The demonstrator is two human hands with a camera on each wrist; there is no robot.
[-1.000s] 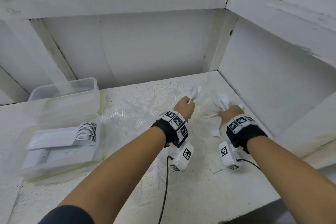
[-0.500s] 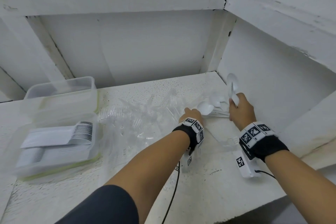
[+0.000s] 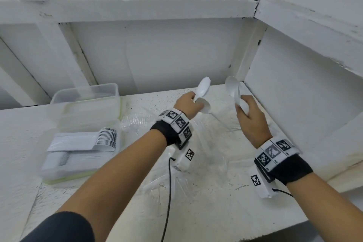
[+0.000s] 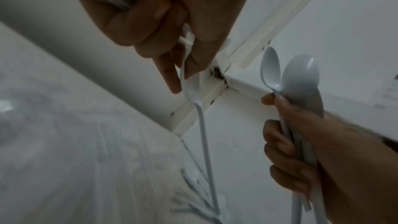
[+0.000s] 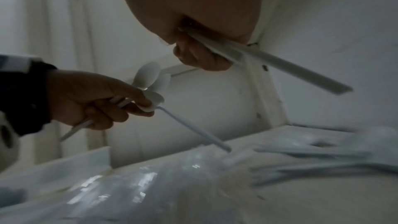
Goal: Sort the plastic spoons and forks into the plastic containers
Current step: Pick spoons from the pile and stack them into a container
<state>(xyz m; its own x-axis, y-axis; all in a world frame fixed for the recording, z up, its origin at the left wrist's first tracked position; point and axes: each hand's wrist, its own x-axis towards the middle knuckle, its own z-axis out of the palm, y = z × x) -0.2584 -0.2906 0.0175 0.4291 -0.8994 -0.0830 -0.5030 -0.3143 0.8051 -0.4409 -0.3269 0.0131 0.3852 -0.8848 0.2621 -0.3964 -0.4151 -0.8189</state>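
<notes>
My left hand (image 3: 193, 99) is raised over the white table and grips a few white plastic spoons (image 3: 203, 88) by their handles. One of them (image 4: 204, 134) hangs down from the fingers (image 4: 150, 23). My right hand (image 3: 240, 104), a little to the right, grips its own bunch of white spoons (image 3: 232, 86), bowls up (image 4: 299, 77). More white spoons (image 5: 323, 156) lie on the table below it. Clear plastic forks (image 3: 137, 120) are scattered under and behind my left arm. At the left, the near clear container (image 3: 59, 180) holds stacked white spoons. The container behind it (image 3: 84, 92) looks empty.
The white table (image 3: 216, 212) sits in a corner, with a wall (image 3: 167, 55) behind and a side wall (image 3: 294, 84) close on the right. Cables and camera units hang under both wrists. More clear forks (image 3: 167, 181) lie near the middle front.
My left hand has risen from the pile with spoons in its grip. My right hand stays raised with its bunch and has drifted slightly left and back.
</notes>
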